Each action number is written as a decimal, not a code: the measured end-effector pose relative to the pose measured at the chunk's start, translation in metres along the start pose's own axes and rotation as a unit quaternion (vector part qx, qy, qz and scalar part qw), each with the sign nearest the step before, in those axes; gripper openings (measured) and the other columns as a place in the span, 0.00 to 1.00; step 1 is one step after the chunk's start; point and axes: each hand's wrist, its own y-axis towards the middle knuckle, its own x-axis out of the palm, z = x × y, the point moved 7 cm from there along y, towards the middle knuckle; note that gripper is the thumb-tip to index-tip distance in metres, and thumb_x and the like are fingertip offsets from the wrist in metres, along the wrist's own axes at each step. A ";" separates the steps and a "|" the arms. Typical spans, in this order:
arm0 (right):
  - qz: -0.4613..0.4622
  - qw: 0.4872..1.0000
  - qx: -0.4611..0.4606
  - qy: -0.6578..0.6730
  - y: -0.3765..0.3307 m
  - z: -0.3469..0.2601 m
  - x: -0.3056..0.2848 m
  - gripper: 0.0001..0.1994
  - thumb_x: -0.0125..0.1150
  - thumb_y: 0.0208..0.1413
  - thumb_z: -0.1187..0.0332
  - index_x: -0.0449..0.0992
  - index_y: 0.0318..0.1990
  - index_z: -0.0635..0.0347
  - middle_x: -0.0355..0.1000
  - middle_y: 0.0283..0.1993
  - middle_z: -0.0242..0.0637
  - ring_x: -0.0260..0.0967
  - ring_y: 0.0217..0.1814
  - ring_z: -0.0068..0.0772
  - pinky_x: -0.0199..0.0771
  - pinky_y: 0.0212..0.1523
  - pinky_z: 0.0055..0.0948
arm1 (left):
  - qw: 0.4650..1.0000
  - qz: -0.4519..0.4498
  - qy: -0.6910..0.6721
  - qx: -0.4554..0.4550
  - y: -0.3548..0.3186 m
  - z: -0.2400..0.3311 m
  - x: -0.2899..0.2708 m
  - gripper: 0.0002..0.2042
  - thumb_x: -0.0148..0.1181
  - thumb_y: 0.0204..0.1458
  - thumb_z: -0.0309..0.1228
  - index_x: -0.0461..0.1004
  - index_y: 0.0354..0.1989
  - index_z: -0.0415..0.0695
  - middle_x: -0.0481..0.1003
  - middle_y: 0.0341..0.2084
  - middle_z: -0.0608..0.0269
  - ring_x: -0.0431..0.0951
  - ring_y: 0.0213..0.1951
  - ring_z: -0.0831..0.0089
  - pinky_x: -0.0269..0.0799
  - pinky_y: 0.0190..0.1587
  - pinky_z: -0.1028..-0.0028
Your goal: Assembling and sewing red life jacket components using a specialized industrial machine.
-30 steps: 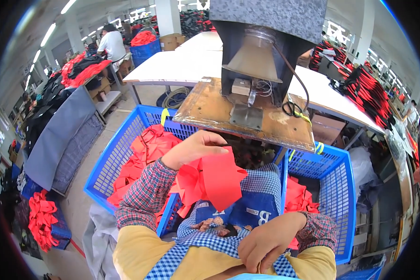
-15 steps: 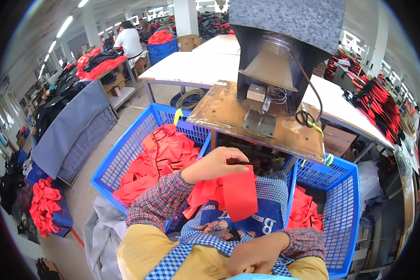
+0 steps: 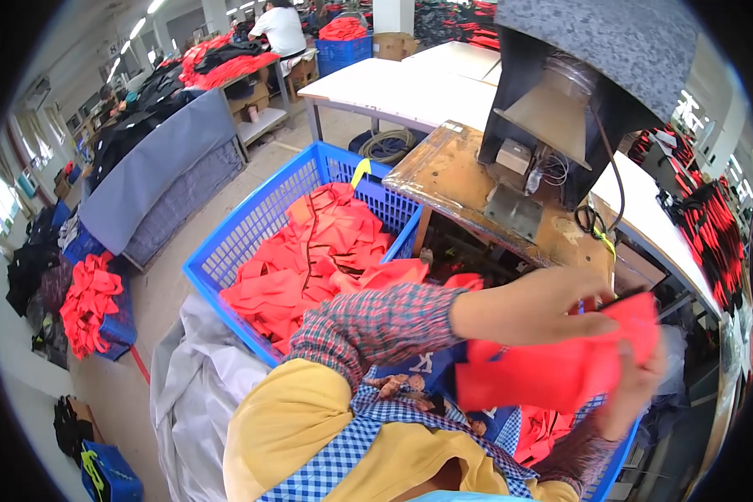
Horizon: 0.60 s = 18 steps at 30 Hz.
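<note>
A red fabric piece (image 3: 527, 376) with a dark strip along its upper edge is stretched in front of me, partly blurred. My left hand (image 3: 544, 309) reaches across to the right, its fingers closed on the upper edge. At the right end, my right hand (image 3: 640, 376) is blurred, with its fingers around the cloth. More red fabric (image 3: 393, 276) trails left beneath my left forearm into a heap of red pieces (image 3: 309, 251). That heap fills the blue plastic basket (image 3: 226, 243) on my left. Other red pieces (image 3: 544, 431) lie below my hands.
Ahead stands a dark machine (image 3: 552, 109) with a metal hood, on a worn wooden board (image 3: 443, 180). White tables (image 3: 402, 88) stand behind it. Grey cloth (image 3: 205, 376) hangs beside the left basket. A person (image 3: 278, 29) sits at the far left near piled fabric.
My left hand has moved right with the red fabric. My right hand has risen from my lap and taken its right end. The view has swung left.
</note>
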 end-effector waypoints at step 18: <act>-0.299 0.888 -0.179 -0.300 0.032 0.018 0.064 0.20 0.66 0.49 0.63 0.72 0.46 0.66 0.72 0.45 0.47 0.69 0.53 0.44 0.61 0.59 0.35 | 0.967 -0.243 0.069 0.022 0.017 -0.073 0.025 0.18 0.59 0.50 0.40 0.73 0.33 0.34 0.74 0.25 0.45 0.76 0.28 0.57 0.69 0.34 0.65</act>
